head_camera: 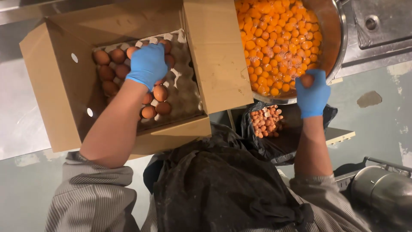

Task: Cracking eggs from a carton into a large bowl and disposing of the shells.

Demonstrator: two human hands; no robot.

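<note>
Both my hands wear blue gloves. My left hand (148, 64) reaches into an open cardboard box (56, 94) and rests over brown eggs (159, 92) on a grey pulp tray (184, 86); its fingers curl down among the eggs, and whether they grip one is hidden. My right hand (312, 95) holds a brown egg (307, 80) at the near rim of a large steel bowl (337, 38). The bowl is filled with several orange yolks (279, 43) in liquid.
Below the bowl, a black bag (279, 141) holds a heap of broken eggshells (266, 121). A steel sink and counter (377, 25) lie at the top right. A round metal vessel (382, 193) sits at the lower right. My dark apron (223, 189) fills the foreground.
</note>
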